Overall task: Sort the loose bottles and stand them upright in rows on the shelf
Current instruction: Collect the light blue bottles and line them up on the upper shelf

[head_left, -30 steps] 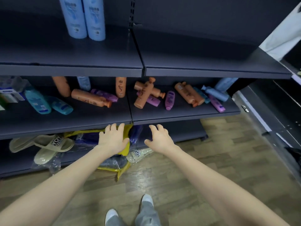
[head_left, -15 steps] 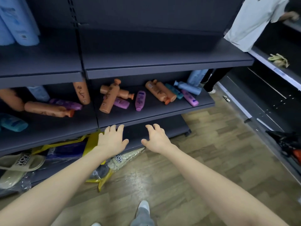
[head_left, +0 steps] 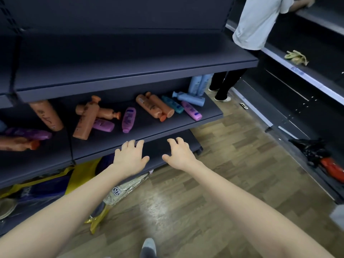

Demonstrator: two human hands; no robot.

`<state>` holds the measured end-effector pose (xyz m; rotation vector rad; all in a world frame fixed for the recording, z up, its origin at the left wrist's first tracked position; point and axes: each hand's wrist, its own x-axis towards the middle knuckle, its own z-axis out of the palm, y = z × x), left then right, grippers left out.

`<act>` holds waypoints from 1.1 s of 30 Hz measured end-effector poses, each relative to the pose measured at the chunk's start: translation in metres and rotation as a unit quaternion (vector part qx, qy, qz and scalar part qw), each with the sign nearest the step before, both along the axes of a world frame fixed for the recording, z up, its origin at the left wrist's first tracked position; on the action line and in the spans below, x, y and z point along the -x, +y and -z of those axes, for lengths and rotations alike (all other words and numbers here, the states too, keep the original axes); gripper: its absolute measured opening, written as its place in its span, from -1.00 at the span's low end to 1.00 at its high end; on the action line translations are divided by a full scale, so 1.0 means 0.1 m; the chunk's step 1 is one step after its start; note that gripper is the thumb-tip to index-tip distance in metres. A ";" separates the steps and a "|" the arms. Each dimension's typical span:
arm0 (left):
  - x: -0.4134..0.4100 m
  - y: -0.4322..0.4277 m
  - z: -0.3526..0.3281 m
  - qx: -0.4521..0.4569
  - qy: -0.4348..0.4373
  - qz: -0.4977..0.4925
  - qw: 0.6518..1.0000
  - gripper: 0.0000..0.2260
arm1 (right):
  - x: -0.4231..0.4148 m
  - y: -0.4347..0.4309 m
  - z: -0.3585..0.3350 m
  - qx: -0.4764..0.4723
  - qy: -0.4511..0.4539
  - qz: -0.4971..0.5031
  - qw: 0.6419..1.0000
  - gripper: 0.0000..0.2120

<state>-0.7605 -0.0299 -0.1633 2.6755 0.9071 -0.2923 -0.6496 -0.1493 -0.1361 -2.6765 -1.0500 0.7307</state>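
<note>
Loose bottles lie scattered on the middle dark shelf (head_left: 149, 135). An orange bottle (head_left: 86, 118) lies across another orange one (head_left: 108, 114), with a purple bottle (head_left: 128, 119) and a second purple one (head_left: 103, 125) beside them. Further right lie two orange bottles (head_left: 153, 107), a teal one (head_left: 173, 104), a pink-purple one (head_left: 191, 111) and a light blue one (head_left: 189, 98). My left hand (head_left: 130, 157) and my right hand (head_left: 179, 154) hover empty, fingers spread, just below the shelf's front edge.
Another person in a white shirt (head_left: 257, 23) stands at the right end of the aisle. The upper shelf (head_left: 130, 71) overhangs the bottles. Bagged slippers (head_left: 122, 189) lie on the bottom shelf. A black and red bundle (head_left: 320, 157) sits on the opposite rack.
The view has swung right along the shelf, bringing the right-hand bottles and the other person into sight. Both hands stay spread and empty in front of the shelf edge.
</note>
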 end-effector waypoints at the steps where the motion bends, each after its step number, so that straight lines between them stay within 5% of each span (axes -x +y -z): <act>1: -0.07 -0.03 -0.01 -0.002 -0.002 0.005 1.000 -0.44 | -0.07 -0.04 -0.01 -0.001 -0.002 0.005 1.000 -0.43; 33: -2.08 0.53 -0.13 -0.009 -0.034 0.145 0.989 -0.44 | -1.63 0.27 -0.14 0.006 -0.031 0.132 0.991 -0.44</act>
